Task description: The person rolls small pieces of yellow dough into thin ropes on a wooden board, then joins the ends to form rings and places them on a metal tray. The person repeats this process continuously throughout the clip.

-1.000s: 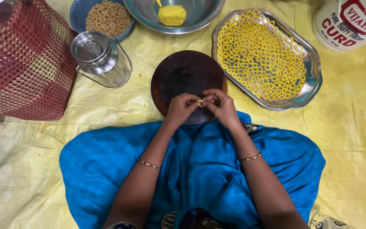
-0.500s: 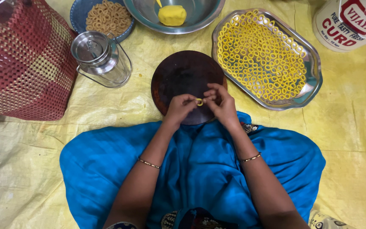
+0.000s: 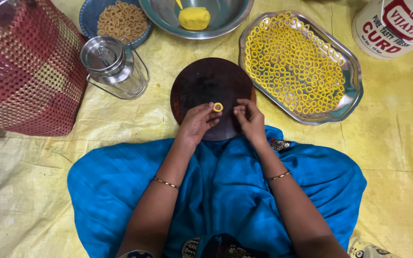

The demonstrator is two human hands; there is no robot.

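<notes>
Soft yellow dough ring (image 3: 218, 107) pinched at its rim in left hand (image 3: 196, 123) fingertips, above round wooden board (image 3: 206, 86); right hand (image 3: 250, 119) empty, fingers loosely curled. Probably light, easily squashed.

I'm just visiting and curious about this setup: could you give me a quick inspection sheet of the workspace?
Surface: yellow sheet on the floor, round dark board on it.
Job's things: small dough ring, tray of raw rings, bowl with a dough lump.
Clutter: red basket, steel container, blue plate of browner rings, white tub.
Hands: left hand pinches the ring; right hand beside it, fingers curled.
Cables: nothing seen.
Surroundings: blue garment.
</notes>
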